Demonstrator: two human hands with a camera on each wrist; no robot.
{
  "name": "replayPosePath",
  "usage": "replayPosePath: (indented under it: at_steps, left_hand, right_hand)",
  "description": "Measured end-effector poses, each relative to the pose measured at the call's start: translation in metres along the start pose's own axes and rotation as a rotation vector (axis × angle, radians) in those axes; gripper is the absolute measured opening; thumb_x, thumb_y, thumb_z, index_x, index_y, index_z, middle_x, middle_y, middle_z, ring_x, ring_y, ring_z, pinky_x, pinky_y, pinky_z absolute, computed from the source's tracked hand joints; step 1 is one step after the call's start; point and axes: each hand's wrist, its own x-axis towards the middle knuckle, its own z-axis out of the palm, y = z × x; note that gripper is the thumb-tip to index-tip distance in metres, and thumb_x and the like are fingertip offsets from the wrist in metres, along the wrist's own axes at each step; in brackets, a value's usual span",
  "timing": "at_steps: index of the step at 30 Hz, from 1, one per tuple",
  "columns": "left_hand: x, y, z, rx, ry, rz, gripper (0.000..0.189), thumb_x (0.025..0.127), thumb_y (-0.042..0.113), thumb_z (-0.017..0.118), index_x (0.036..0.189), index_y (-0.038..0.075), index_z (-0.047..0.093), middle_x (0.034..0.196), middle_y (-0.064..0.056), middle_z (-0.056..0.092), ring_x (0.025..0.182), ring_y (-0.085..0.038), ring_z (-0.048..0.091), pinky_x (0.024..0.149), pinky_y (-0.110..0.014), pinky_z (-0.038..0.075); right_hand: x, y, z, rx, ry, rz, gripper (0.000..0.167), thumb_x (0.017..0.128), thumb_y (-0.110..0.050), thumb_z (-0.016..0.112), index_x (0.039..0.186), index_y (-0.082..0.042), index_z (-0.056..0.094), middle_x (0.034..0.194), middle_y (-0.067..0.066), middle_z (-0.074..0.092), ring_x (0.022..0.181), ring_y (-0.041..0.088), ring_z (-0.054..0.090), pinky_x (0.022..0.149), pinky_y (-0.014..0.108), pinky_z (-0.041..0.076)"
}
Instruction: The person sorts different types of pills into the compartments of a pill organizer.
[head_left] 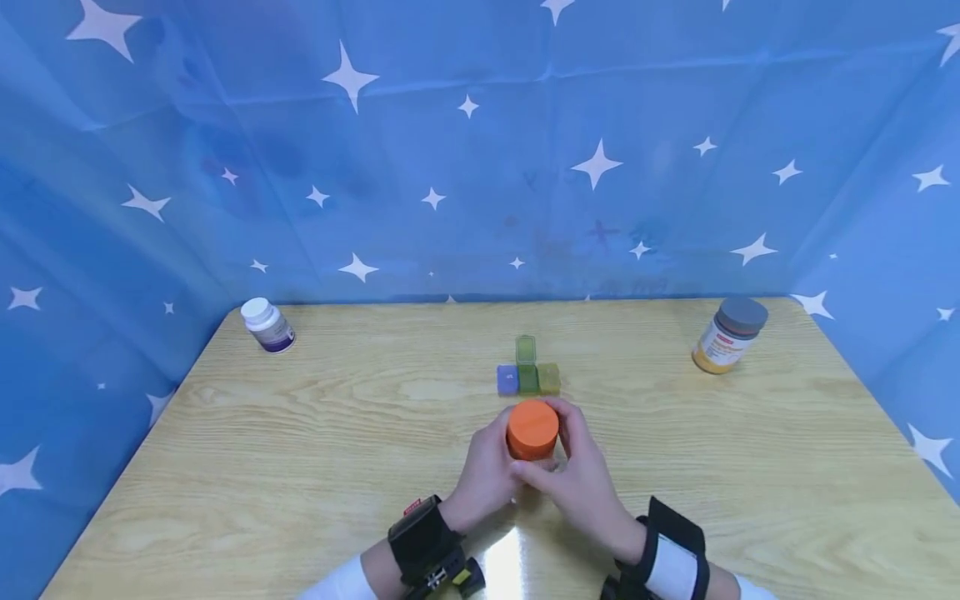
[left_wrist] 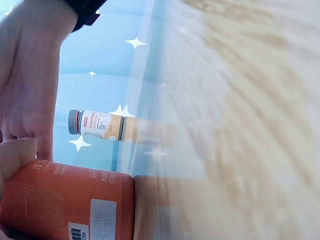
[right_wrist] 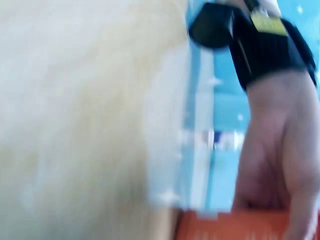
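Between my two hands an orange bottle (head_left: 533, 429) with an orange lid stands upright on the table, near its middle. My left hand (head_left: 483, 471) holds it from the left side. From the right, my right hand (head_left: 585, 479) grips it, thumb at the near side and fingers curling round the far right. Printed text, a pale date label (left_wrist: 102, 220) and a barcode sticker show on its wall in the left wrist view. Just beyond it lies a small pill box with a blue compartment (head_left: 507, 380), a yellow compartment (head_left: 549, 379) and a green one, whose lid (head_left: 526, 349) is raised.
A white bottle (head_left: 268, 325) with a purple-banded label stands at the back left of the wooden table (head_left: 300, 467). At the back right is a grey-capped bottle (head_left: 729, 335) with a white and yellow label. Blue star-patterned cloth (head_left: 465, 167) hangs behind and at both sides.
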Motion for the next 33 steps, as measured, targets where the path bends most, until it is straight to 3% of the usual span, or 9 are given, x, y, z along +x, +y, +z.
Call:
replayPosePath:
  at_steps: [4, 6, 11, 15, 17, 19, 24, 29, 33]
  left_hand:
    - [0.001, 0.001, -0.001, 0.0, 0.012, 0.001, 0.055, 0.069, 0.005, 0.075, 0.12, 0.006, 0.055, 0.113, -0.008, 0.065, 0.104, -0.02, 0.061, 0.093, -0.033, 0.048]
    - [0.001, 0.001, -0.001, 0.004, 0.013, -0.017, 0.056, 0.068, 0.002, 0.074, 0.12, 0.006, 0.054, 0.114, -0.008, 0.065, 0.105, -0.02, 0.061, 0.094, -0.033, 0.047]
    - [0.002, 0.002, -0.002, 0.011, 0.003, -0.035, 0.057, 0.068, 0.007, 0.077, 0.12, 0.008, 0.054, 0.111, -0.007, 0.065, 0.1, -0.019, 0.061, 0.089, -0.031, 0.048]
    - [0.003, 0.002, -0.003, 0.0, -0.015, -0.039, 0.054, 0.069, 0.013, 0.079, 0.118, 0.011, 0.055, 0.109, -0.003, 0.066, 0.098, -0.016, 0.061, 0.087, -0.028, 0.048]
    - [0.003, 0.002, -0.003, 0.001, -0.016, -0.037, 0.053, 0.069, 0.014, 0.08, 0.116, 0.011, 0.055, 0.108, -0.003, 0.066, 0.098, -0.017, 0.061, 0.087, -0.028, 0.048]
    - [0.003, 0.002, -0.002, 0.009, -0.007, -0.033, 0.052, 0.068, 0.015, 0.08, 0.114, 0.01, 0.056, 0.106, -0.005, 0.066, 0.097, -0.018, 0.062, 0.086, -0.027, 0.048]
    - [0.003, 0.002, -0.003, 0.016, 0.006, -0.032, 0.051, 0.068, 0.016, 0.081, 0.113, 0.01, 0.057, 0.104, -0.006, 0.067, 0.096, -0.02, 0.062, 0.085, -0.026, 0.049]
    - [0.003, 0.003, -0.003, 0.028, 0.006, -0.032, 0.051, 0.068, 0.016, 0.081, 0.113, 0.01, 0.057, 0.104, -0.004, 0.067, 0.096, -0.018, 0.063, 0.085, -0.027, 0.049]
    - [0.003, 0.002, -0.002, 0.022, 0.0, -0.041, 0.052, 0.068, 0.016, 0.081, 0.114, 0.01, 0.057, 0.105, -0.004, 0.067, 0.097, -0.018, 0.062, 0.086, -0.027, 0.049]
  right_hand:
    - [0.002, 0.001, 0.007, 0.034, 0.045, 0.025, 0.062, 0.073, -0.012, 0.077, 0.125, -0.006, 0.043, 0.126, 0.007, 0.054, 0.119, 0.015, 0.048, 0.104, 0.026, 0.036]
    - [0.008, 0.004, 0.001, 0.059, -0.015, 0.032, 0.057, 0.076, -0.012, 0.074, 0.125, -0.007, 0.044, 0.125, 0.006, 0.054, 0.115, 0.01, 0.049, 0.101, 0.019, 0.036]
    - [0.028, 0.01, -0.023, 0.206, -0.291, -0.039, 0.054, 0.086, -0.01, 0.064, 0.132, -0.001, 0.039, 0.124, 0.007, 0.052, 0.107, 0.004, 0.053, 0.094, 0.018, 0.043]
    - [0.038, 0.004, -0.045, 0.231, -0.352, -0.095, 0.049, 0.094, -0.015, 0.051, 0.137, 0.0, 0.034, 0.126, 0.004, 0.053, 0.108, 0.002, 0.054, 0.092, 0.017, 0.045]
    - [0.038, -0.005, -0.058, 0.119, -0.308, -0.087, 0.049, 0.097, -0.017, 0.046, 0.14, -0.001, 0.031, 0.125, 0.007, 0.055, 0.105, 0.002, 0.054, 0.09, 0.017, 0.045]
    - [0.036, -0.013, -0.074, -0.093, -0.255, -0.061, 0.053, 0.097, -0.021, 0.046, 0.142, -0.001, 0.027, 0.121, 0.014, 0.056, 0.099, 0.007, 0.056, 0.084, 0.02, 0.047]
    - [0.032, -0.006, -0.12, -0.623, -0.169, 0.06, 0.069, 0.085, -0.031, 0.065, 0.133, 0.008, 0.034, 0.097, 0.017, 0.06, 0.079, 0.018, 0.055, 0.062, 0.027, 0.044]
    - [0.03, 0.022, -0.164, -0.814, -0.197, 0.252, 0.051, 0.077, -0.031, 0.071, 0.099, 0.007, 0.044, 0.073, 0.01, 0.051, 0.062, 0.017, 0.046, 0.052, 0.027, 0.034]
    - [0.032, 0.036, -0.183, -0.884, -0.276, 0.409, 0.056, 0.076, -0.035, 0.071, 0.099, 0.01, 0.047, 0.073, 0.009, 0.05, 0.064, 0.019, 0.046, 0.054, 0.028, 0.033]
